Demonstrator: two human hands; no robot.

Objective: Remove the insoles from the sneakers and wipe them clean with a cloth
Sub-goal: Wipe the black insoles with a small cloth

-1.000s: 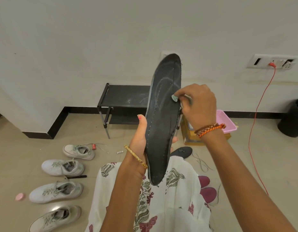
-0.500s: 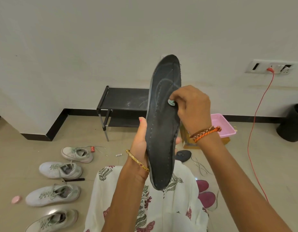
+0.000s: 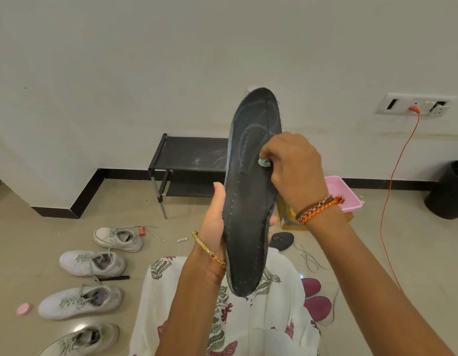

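My left hand [image 3: 215, 222] grips the dark insole [image 3: 251, 196] upright at chest height, fingers curled round its edges, while my right hand [image 3: 292, 170] pinches a small pale-green cloth [image 3: 263, 162] against its face.

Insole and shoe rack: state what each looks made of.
Insole: dark matte foam or fabric, judging by the stitched dotted border and frayed tip; the exact material is unclear. Shoe rack: black shelf on thin metal-looking legs, dull finish with pale scuffs.
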